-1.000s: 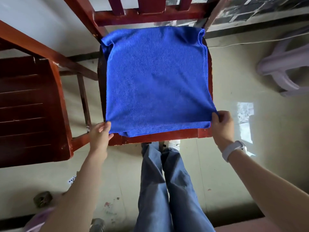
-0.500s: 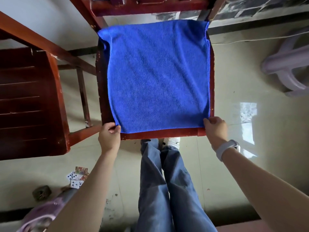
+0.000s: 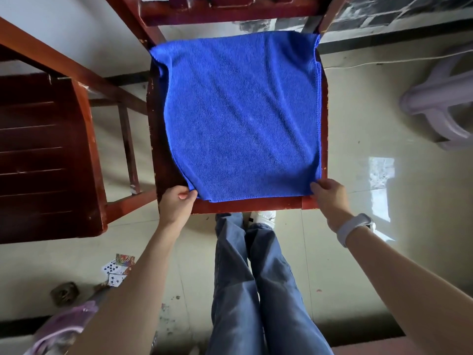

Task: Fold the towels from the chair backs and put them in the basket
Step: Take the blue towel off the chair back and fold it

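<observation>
A blue towel (image 3: 240, 116) lies spread over the seat of a red-brown wooden chair (image 3: 256, 207) straight in front of me. My left hand (image 3: 176, 204) pinches the towel's near left corner between thumb and curled fingers. My right hand (image 3: 330, 198), with a pale band on its wrist, pinches the near right corner. The towel's far edge reaches the chair back. No basket is in view.
A second dark wooden chair (image 3: 48, 155) stands to the left. A pale plastic stool (image 3: 440, 103) sits at the right on the tiled floor. Playing cards (image 3: 116, 270) lie on the floor at lower left. My legs in blue jeans (image 3: 256, 290) stand below the seat.
The towel has been pulled flatter on the seat. Both hands have moved inward along the near edge, the left one now gripping the left corner closer to the middle.
</observation>
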Demonstrator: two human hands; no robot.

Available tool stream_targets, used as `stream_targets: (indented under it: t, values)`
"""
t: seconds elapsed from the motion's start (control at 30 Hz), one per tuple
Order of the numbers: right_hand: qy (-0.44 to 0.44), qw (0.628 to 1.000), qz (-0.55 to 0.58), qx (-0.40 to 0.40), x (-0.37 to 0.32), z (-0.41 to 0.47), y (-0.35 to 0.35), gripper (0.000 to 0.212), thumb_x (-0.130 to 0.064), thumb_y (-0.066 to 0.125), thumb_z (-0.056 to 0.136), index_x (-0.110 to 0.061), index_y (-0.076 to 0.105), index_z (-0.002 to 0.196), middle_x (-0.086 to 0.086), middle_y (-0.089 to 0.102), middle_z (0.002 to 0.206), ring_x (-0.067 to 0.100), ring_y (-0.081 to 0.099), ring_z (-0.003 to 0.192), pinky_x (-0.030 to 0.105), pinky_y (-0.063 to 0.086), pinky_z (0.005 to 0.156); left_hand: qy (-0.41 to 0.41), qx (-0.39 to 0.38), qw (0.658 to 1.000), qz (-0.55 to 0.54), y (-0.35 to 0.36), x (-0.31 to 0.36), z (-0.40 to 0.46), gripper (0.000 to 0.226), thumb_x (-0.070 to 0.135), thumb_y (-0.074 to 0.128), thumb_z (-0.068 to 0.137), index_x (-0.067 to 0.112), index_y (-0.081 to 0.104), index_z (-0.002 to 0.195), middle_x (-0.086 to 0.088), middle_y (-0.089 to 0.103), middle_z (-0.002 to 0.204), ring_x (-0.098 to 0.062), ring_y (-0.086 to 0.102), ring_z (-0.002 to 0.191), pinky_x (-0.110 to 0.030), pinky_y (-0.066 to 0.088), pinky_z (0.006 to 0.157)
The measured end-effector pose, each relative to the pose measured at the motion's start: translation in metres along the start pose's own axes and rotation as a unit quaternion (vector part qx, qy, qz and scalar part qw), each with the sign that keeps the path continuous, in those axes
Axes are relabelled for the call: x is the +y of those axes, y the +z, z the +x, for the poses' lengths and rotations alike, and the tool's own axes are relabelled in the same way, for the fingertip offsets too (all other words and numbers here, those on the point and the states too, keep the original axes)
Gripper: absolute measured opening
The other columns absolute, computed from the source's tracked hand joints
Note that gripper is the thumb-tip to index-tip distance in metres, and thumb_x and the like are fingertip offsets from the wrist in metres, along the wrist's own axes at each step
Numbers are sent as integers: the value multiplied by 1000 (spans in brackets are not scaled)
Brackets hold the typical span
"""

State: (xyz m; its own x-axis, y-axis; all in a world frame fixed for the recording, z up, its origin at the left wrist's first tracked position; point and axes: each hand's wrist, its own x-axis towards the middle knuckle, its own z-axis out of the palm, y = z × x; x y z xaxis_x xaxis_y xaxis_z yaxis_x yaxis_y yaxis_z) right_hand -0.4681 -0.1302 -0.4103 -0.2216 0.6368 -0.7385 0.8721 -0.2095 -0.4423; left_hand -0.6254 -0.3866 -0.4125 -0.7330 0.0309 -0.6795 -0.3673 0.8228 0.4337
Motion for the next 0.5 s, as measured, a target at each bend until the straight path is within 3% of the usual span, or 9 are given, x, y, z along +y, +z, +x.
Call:
stream_targets:
  t: [0.1,0.27,0.33,0.43,0.5]
  values:
    - [31,999,3,10,-1,3,-2,22,-4,49,83,18,52,85,8,40,70,19,32,63,27,23,52,-11,12,999,-40,5,5,-2,13,11,63,83,0,68,87,-10,64,83,-21,57,78,-30,42,74]
    - [50,998,26,12,-1,3,-5,30,-5,49,83,20,50,99,8,42,73,19,34,64,26,25,53,-66,16,989,-129,9,10,-2,17,10,64,82,-2,66,94,-4,61,75,-14,54,74,-25,43,68]
    - [56,998,38,10,0,2,-6,30,-5,49,83,20,50,99,7,43,72,18,34,62,26,26,53,-33,29,995,-93,10,14,-5,15,9,64,82,-4,67,90,-7,64,72,-19,57,77,-29,43,70]
    - [62,997,56,3,2,1,-7,30,-6,49,84,20,50,100,8,45,77,20,37,67,27,29,55,87,74,993,40,20,25,-8,14,4,64,79,-9,68,77,-24,68,79,-34,62,78,-36,43,69]
    - [61,996,63,0,2,1,-7,31,-5,49,85,21,48,102,8,46,80,22,39,69,30,31,59,84,99,989,70,29,35,-9,15,6,63,80,-8,68,81,-27,66,84,-38,60,83,-37,41,72]
